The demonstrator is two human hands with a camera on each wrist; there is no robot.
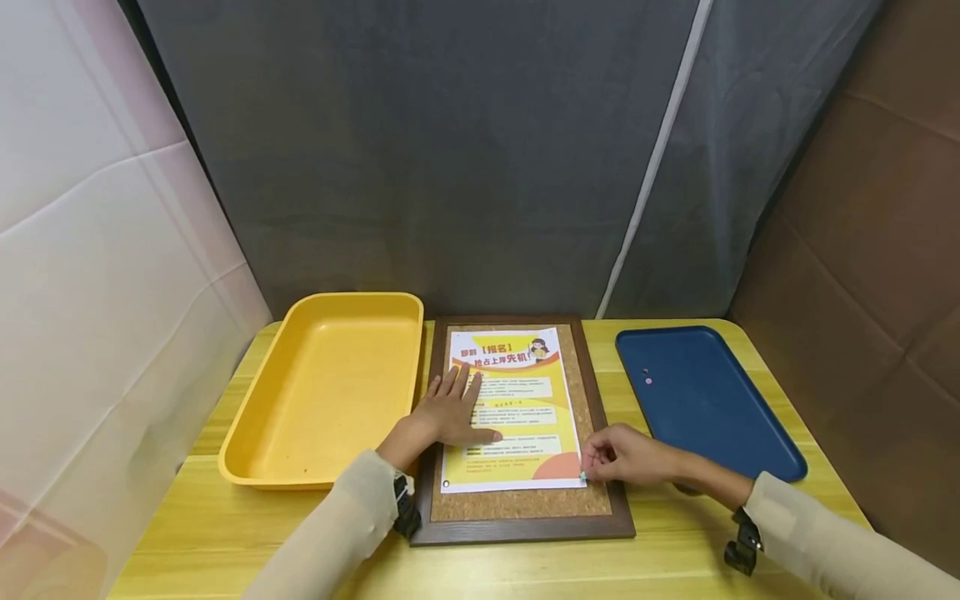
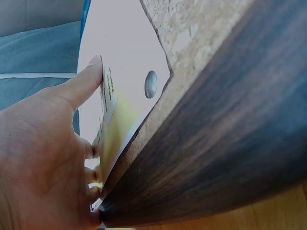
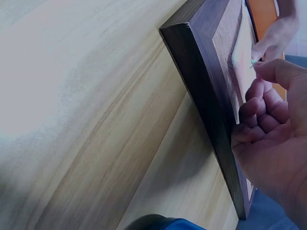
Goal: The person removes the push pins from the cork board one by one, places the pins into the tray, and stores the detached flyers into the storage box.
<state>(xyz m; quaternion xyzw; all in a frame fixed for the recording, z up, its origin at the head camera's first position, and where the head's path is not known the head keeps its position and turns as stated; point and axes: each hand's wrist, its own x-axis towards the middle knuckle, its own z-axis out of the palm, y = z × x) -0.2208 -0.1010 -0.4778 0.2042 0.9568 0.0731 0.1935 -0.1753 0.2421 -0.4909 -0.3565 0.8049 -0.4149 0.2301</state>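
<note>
A printed poster (image 1: 517, 471) lies on a cork board (image 1: 517, 505) with a dark wooden frame (image 1: 525, 530). My left hand (image 1: 447, 412) rests spread on the poster's left side, its fingers straight. A round metal thumbtack (image 2: 151, 85) sits in the poster's lower left corner. At the lower right corner my right hand (image 1: 630, 454) pinches a small green push pin (image 3: 253, 62) between thumb and forefinger, its needle towards the paper. Whether the needle has entered the cork cannot be told. The other right fingers are curled.
A yellow tray (image 1: 322, 481) stands to the left of the board. To the right lies a blue tray (image 1: 712, 400) with a few small tacks (image 1: 648, 381) on it. Grey cloth (image 1: 450, 167) hangs behind the wooden table (image 1: 202, 533).
</note>
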